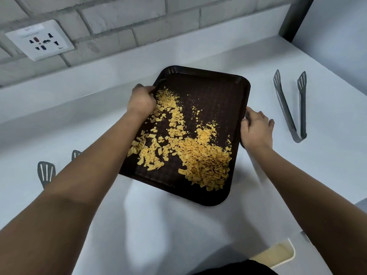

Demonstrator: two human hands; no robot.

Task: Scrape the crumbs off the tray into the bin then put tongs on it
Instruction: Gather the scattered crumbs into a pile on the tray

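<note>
Still loaded with yellow crumbs [198, 153], the dark tray [224, 92] sits on the white counter [297, 185], left hand [142, 100] and right hand [256, 130] grasping its side rims; tongs [291, 108] lie untouched well right, second tongs [46, 173] partly hidden, no bin identifiable.

A white tabletop [198, 225] fills most of the room here. Behind it stands a wall of pale grey bricks [123, 18]. A white plug socket [40, 39] sits on the wall at the left. A dark post [296, 16] goes up at the far right corner. The light is soft and makes faint shadows.
</note>
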